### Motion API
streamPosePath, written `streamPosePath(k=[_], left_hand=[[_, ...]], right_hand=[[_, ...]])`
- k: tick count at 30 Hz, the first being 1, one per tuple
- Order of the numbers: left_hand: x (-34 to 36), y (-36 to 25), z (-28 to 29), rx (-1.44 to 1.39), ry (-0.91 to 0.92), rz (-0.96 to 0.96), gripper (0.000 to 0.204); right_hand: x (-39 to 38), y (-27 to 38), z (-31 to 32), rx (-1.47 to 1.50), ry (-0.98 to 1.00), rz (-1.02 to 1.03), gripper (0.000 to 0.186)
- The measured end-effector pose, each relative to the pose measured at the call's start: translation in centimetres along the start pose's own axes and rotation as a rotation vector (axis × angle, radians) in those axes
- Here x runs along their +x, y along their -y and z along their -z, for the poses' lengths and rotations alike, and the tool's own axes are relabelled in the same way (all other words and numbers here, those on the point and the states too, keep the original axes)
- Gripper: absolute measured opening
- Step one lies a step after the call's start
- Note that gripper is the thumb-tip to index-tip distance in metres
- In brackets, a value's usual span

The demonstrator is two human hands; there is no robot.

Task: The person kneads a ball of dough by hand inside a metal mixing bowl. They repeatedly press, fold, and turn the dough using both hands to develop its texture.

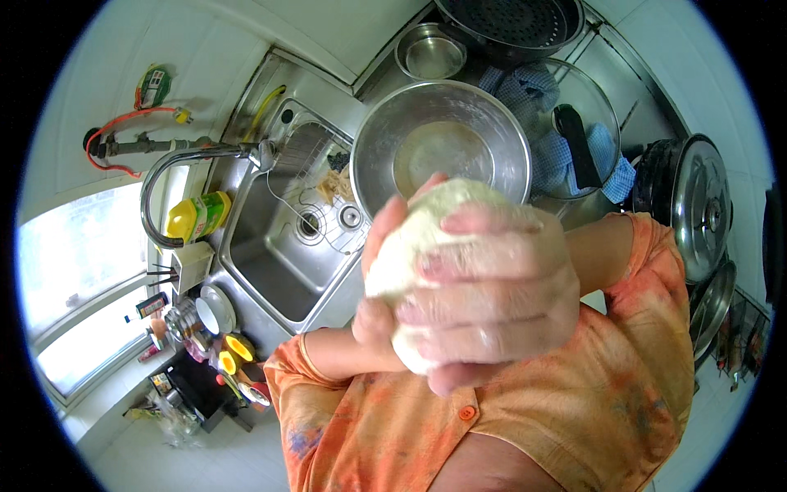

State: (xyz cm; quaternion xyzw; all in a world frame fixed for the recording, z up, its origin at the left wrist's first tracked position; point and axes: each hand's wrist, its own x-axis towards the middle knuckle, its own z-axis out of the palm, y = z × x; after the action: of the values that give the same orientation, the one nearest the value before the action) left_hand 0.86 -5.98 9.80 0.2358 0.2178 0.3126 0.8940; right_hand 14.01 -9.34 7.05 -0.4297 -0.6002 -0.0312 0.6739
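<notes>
A pale lump of dough [459,194] is held up between my two hands, close to the camera. My right hand [492,291] lies across its front and right side, fingers curled over it. My left hand [380,246] grips the far left side, mostly hidden behind the dough and my right hand. Just beyond them is a wide steel bowl [369,139] with a whitish residue inside.
A steel sink [283,279] with tap, wire rack and yellow jug [188,221] is left. Behind are a small pan [430,57] and black perforated pot [512,20]. A glass lid over blue cloths [607,172] and stacked pots [697,213] are right.
</notes>
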Motion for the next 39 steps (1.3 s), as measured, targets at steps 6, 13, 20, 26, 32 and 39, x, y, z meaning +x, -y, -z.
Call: streamPosePath(k=[6,13,20,26,32,39], left_hand=[[3.4,-0.9,0.8,0.175,0.057,0.102,0.111],[6.6,3.3,4.1,0.722,-0.080,-0.364,0.095],[6.7,0.6,6.9,-0.052,-0.206,-0.061,0.080],[3.2,1.4,5.2,-0.470,0.141,0.214,0.076],[0.8,1.8,3.4,-0.163,0.125,0.069,0.076],[0.8,1.3,2.8,0.124,-0.006,0.142,0.072]], right_hand=[[0.8,-4.6,1.6,0.272,0.005,-0.431,0.018],[-2.3,-5.7,-0.9,0.387,-0.223,-1.009,0.061],[-0.2,-2.5,4.2,-0.049,0.295,-0.463,0.086],[0.9,-0.9,2.7,-0.200,0.590,-0.014,0.073],[-0.4,0.4,1.8,-0.200,0.375,-0.044,0.031],[-1.2,-2.7,0.2,0.003,0.122,-0.079,0.016]])
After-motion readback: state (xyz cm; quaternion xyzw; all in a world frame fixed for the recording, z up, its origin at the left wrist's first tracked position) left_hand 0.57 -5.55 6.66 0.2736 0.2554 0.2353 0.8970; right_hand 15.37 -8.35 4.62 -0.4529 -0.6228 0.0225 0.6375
